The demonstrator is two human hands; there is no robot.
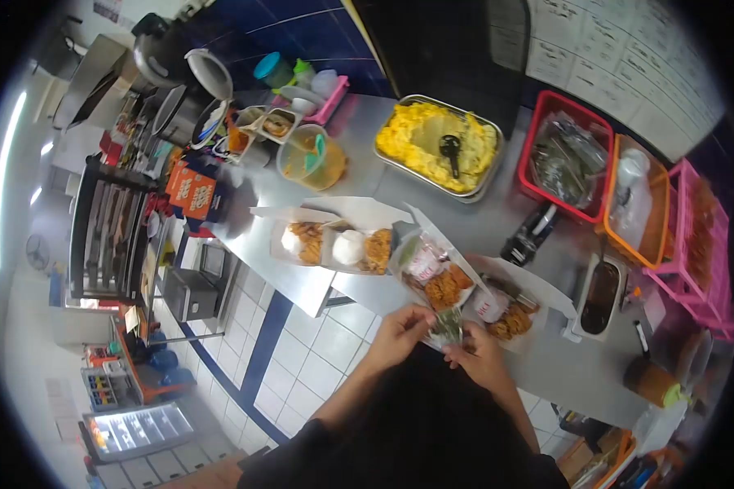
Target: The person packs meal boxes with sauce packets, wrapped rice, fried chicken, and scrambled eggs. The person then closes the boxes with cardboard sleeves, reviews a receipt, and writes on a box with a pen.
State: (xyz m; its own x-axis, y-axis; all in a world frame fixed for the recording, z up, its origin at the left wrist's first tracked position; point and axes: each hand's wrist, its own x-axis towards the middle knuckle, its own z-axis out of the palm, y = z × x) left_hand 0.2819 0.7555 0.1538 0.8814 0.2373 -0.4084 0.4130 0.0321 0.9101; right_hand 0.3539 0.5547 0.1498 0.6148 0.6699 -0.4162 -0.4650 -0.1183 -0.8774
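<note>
Between them, my left hand (404, 332) and my right hand (475, 352) pinch a small clear plastic packet (447, 324) with dark green contents. It is held at the table edge, in front of the open paper meal boxes. One box (401, 259) holds fried chicken (444, 289) and a white packet (426, 265) with red print. To its right, a second box (553, 293) has fried chicken (514, 320) and a similar printed packet (488, 305). Farther left, two more open boxes hold chicken and white scoops (349, 248).
A metal tray (475, 194) of yellow food with a black scoop (449, 155) stands behind the boxes. Nearby are a red basket (569, 210) of plastic packets, an orange basket (655, 228), a dark sauce container (600, 300), a black-handled object (530, 236) and a tub (334, 167).
</note>
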